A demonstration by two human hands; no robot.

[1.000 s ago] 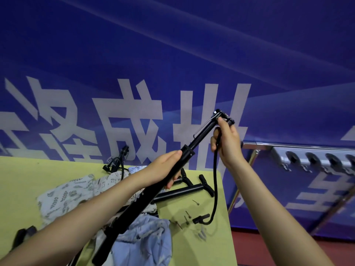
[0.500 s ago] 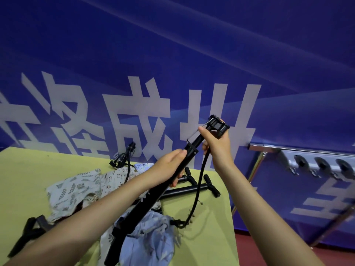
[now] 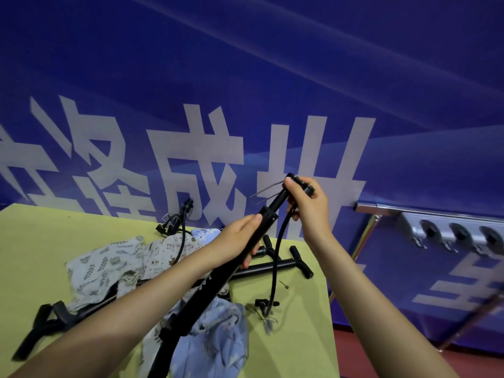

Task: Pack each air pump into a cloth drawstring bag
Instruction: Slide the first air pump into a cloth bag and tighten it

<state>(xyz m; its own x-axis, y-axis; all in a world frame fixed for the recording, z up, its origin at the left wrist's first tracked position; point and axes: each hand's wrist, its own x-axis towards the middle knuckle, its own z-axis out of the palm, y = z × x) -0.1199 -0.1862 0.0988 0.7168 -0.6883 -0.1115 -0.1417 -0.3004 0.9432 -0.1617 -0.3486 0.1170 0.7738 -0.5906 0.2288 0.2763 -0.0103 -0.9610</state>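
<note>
I hold a long black air pump (image 3: 218, 279) slanted up over the table. My left hand (image 3: 237, 241) grips its barrel near the upper collar. My right hand (image 3: 309, 208) grips the pump's top end, where a thin wire foot sticks out to the left. The pump's black hose (image 3: 275, 263) hangs from that end down to the table, its nozzle by several small needles. Patterned cloth drawstring bags (image 3: 114, 266) lie flat on the left, and a blue one (image 3: 215, 345) lies under the pump's lower end. A second pump (image 3: 272, 268) lies behind my left hand.
The yellow-green table (image 3: 300, 347) ends just right of the hose. A third pump (image 3: 54, 317) and a spare hose (image 3: 180, 222) lie at the left and back. A blue banner wall stands behind. A metal rack (image 3: 450, 233) and red floor lie to the right.
My right hand has come down along the pump's top end, and the wire foot now sticks out to the left. The hose end has swung right, back to the small needles.
</note>
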